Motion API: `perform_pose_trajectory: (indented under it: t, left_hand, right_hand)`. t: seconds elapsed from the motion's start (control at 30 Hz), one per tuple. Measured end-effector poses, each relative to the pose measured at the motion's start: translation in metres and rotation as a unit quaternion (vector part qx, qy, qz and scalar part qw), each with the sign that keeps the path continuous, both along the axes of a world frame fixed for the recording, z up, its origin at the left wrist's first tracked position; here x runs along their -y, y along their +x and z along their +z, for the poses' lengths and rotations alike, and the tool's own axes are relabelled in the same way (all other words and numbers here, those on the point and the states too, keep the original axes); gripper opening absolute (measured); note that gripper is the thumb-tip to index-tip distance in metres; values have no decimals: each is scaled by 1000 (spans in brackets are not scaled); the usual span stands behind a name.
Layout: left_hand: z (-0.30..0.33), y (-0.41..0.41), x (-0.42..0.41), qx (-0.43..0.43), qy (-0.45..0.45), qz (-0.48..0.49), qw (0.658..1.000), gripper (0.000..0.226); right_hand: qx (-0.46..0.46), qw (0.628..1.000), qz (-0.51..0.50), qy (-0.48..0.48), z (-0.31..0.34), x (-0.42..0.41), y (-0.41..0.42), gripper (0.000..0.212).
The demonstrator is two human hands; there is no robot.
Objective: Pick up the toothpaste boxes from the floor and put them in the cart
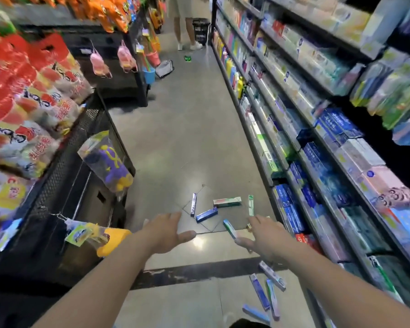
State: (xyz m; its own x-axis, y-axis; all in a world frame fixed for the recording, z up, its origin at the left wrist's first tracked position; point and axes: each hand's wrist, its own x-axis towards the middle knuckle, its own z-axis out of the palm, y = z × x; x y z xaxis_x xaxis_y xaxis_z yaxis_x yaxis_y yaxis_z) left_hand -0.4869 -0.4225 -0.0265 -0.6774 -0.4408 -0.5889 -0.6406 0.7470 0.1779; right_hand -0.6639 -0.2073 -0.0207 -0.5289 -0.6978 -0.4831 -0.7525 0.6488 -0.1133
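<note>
Grey floor (187, 138) holds nine toothpaste boxes (227, 201) (some blurred); left hand (166, 230) and right hand (263, 235), fingers released.

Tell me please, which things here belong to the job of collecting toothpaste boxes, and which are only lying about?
Belong to the job:
- toothpaste boxes on the floor ahead
- toothpaste boxes nearer the feet
- left hand and right hand, both open, reaching

Only lying about:
- green packet far down the aisle
- black basket
- snack bags on the left shelf

No cart is visible.
</note>
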Motion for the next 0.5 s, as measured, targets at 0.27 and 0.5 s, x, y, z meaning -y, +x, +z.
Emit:
perform_pose_trajectory:
  t: [0.27,0.5]
  left_hand:
    - [-36,-116,111,23,10,-18,1000,89]
    - [-84,-236,204,78,32,-4,996,89]
  right_hand:
    - [21,1000,-6,13,-38,119,-110,82]
    - [59,997,-21,36,-86,224,-223,77]
